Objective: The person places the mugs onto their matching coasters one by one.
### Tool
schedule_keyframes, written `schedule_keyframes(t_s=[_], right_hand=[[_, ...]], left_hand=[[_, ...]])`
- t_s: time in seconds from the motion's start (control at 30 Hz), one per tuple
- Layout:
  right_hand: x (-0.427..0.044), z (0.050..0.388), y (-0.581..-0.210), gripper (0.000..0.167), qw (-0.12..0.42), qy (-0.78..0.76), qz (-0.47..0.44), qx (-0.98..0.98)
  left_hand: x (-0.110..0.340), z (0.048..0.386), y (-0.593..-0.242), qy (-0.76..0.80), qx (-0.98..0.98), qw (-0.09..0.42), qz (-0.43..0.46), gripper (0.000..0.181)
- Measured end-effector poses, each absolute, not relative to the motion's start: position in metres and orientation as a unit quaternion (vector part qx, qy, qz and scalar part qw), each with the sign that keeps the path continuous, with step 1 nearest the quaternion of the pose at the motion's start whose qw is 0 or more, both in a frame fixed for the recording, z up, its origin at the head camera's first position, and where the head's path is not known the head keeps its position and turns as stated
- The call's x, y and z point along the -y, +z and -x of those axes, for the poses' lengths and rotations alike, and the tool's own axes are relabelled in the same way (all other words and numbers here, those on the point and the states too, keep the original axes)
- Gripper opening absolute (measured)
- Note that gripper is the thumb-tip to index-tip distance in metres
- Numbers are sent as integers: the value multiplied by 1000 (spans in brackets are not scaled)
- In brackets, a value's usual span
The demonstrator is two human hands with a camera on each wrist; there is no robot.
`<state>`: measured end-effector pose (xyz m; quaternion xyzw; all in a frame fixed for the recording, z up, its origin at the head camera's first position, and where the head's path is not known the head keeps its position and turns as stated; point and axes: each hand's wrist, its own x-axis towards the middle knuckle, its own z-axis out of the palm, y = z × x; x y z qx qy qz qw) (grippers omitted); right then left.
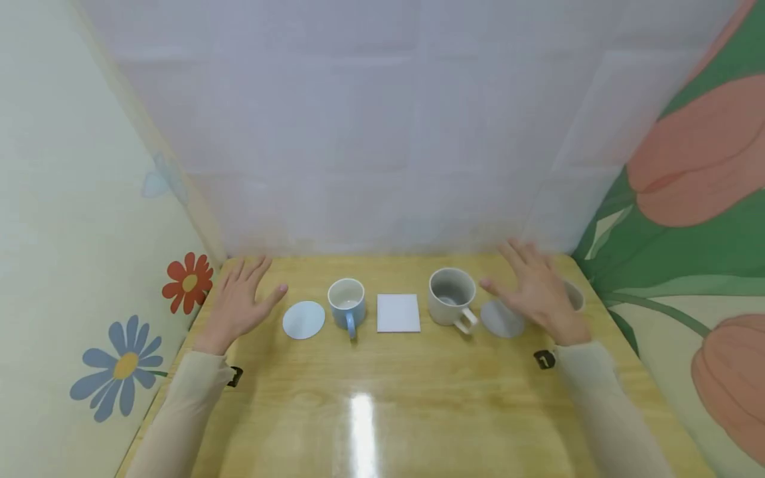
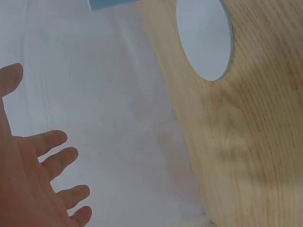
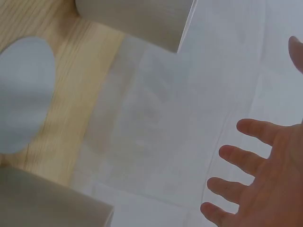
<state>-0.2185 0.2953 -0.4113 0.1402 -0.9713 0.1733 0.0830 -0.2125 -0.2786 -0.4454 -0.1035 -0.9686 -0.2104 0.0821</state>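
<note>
My left hand (image 1: 239, 307), fingers spread and holding nothing, is at the table's left side, left of a round pale coaster (image 1: 303, 320). A blue mug (image 1: 348, 304) with a white inside stands right of that coaster. In the middle lies a square white coaster (image 1: 398, 313), with a larger grey-white mug (image 1: 449, 299) to its right. My right hand (image 1: 538, 292), also spread and empty, hovers by a round grey coaster (image 1: 501, 320) and partly hides another mug (image 1: 575, 296) at the right. Both wrist views show spread fingers touching nothing.
The wooden table (image 1: 299, 411) meets a white cloth backdrop (image 1: 370, 133) at its back edge. A pale panel with painted flowers (image 1: 125, 365) stands at the left, and a panel with large pink tulips (image 1: 705, 153) at the right.
</note>
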Motion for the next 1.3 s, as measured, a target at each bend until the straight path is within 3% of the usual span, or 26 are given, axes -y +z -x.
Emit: schedule_keyframes(t_s=[0.63, 1.13, 1.3], right_hand=[[-244, 208, -424, 81, 90, 281, -178, 939], [-216, 199, -433, 70, 141, 313, -215, 914], [-199, 198, -438, 69, 135, 336, -233, 902]], left_hand=[[282, 187, -456, -226, 965, 81, 108, 81], [273, 192, -479, -245, 960, 67, 119, 79], [277, 190, -486, -247, 959, 70, 124, 78]])
